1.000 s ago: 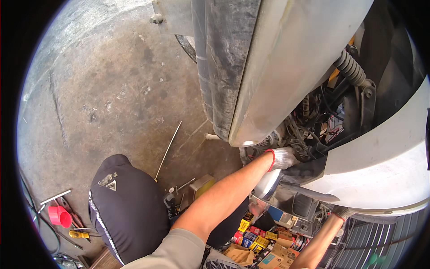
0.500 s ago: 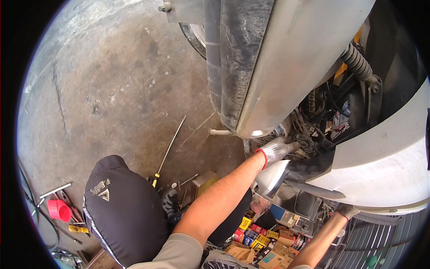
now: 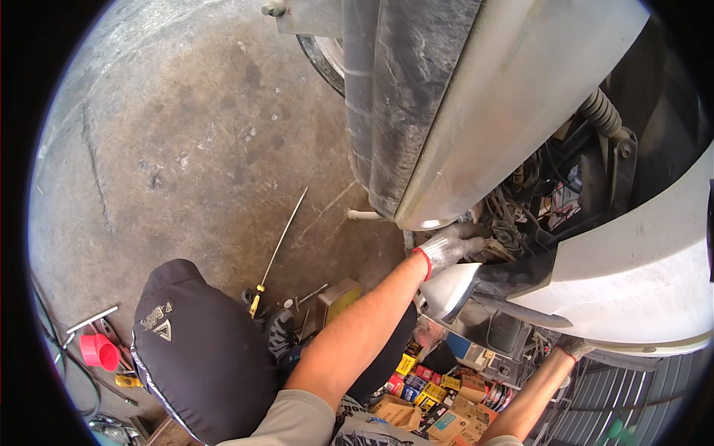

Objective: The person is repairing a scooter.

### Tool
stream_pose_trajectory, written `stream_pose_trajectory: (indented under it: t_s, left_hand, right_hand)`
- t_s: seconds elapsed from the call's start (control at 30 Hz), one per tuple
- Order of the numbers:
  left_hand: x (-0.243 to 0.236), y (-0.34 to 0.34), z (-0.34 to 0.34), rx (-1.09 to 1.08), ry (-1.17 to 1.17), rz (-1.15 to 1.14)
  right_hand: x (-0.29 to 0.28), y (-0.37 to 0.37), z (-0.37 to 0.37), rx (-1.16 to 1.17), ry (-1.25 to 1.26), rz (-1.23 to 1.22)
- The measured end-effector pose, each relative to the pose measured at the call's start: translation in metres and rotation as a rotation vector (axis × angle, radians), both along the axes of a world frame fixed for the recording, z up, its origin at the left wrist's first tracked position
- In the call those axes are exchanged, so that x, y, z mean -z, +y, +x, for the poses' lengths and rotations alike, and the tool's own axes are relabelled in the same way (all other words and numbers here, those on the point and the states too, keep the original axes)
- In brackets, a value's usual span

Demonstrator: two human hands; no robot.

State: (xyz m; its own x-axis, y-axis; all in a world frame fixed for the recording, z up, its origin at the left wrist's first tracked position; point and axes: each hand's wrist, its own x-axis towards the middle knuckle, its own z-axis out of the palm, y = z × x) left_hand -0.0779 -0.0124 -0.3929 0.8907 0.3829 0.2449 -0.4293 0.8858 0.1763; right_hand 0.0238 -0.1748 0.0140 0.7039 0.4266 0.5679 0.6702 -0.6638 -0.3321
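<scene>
My left hand [image 3: 445,251], in a grey glove with a red cuff, reaches into the gap between a loosened grey bumper panel [image 3: 476,97] and the white car body [image 3: 639,282]. Its fingers lie among dark wiring [image 3: 513,223]; I cannot see whether they grip anything. My right hand [image 3: 573,347], also gloved, is pressed up under the lower edge of the white body and is mostly hidden. A shiny silver lamp piece [image 3: 450,290] sits just below my left wrist.
A long screwdriver with a yellow handle [image 3: 279,245] lies on the concrete floor [image 3: 186,149]. Nearby are a metal tin [image 3: 338,297] and a red cup [image 3: 99,351], with small coloured boxes [image 3: 439,394] below. My black-clad knee [image 3: 201,349] fills the lower left. A ribbed hose [image 3: 599,111] runs above the wiring.
The view has swung a little, so my knee and the screwdriver sit further right. My left hand stays in the gap, slightly deeper among the wires. My right hand holds its place.
</scene>
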Motion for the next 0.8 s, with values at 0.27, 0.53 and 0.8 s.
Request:
stream_pose_trajectory:
  t_s: [0.27,0.53,0.8]
  left_hand:
    - [0.012,-0.014,0.001,0.025,-0.220,-0.140]
    - [0.012,-0.005,-0.012,0.101,-0.247,-0.144]
    - [0.012,0.001,-0.022,0.167,-0.231,-0.144]
  right_hand:
    - [0.003,0.008,-0.005,0.002,0.010,0.010]
    - [0.009,0.015,-0.011,0.004,0.011,0.028]
    - [0.013,0.020,-0.019,0.002,0.014,0.046]
